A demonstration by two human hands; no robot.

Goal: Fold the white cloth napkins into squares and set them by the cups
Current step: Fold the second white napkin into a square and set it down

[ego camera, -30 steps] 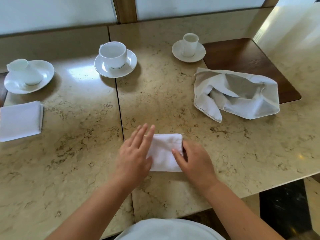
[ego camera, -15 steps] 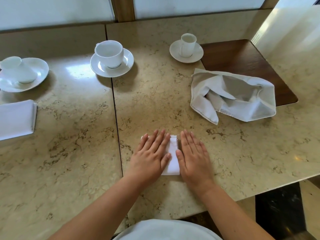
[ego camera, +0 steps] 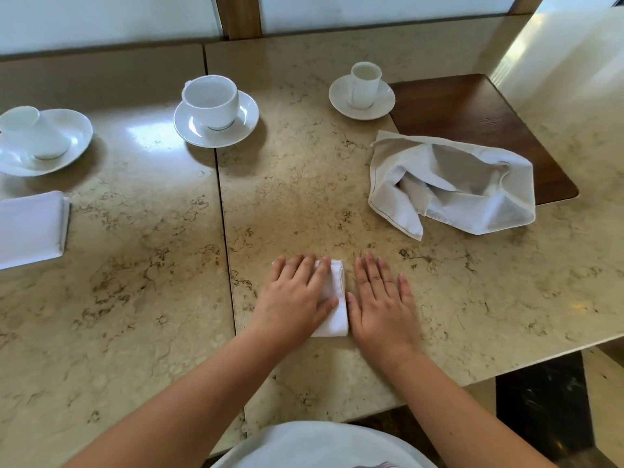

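Note:
A small folded white napkin (ego camera: 336,305) lies near the table's front edge. My left hand (ego camera: 297,295) presses flat on it, fingers spread, covering most of it. My right hand (ego camera: 381,298) lies flat on the bare marble just right of the napkin, touching its edge at most. An unfolded, crumpled white napkin (ego camera: 452,184) sits at the right. A folded napkin (ego camera: 30,228) lies at the far left below a tipped cup on a saucer (ego camera: 44,140). Two more cups stand on saucers: a wide cup (ego camera: 211,103) and a narrow cup (ego camera: 364,84).
The marble table (ego camera: 152,265) has a seam running down its middle. A dark wooden inlay (ego camera: 472,113) sits at the back right, partly under the crumpled napkin. The table's front edge drops off at the lower right.
My right hand let go of the napkin's right edge, flattened, then slid off to the right onto the table. My left hand shifted fully onto the napkin and pressed down.

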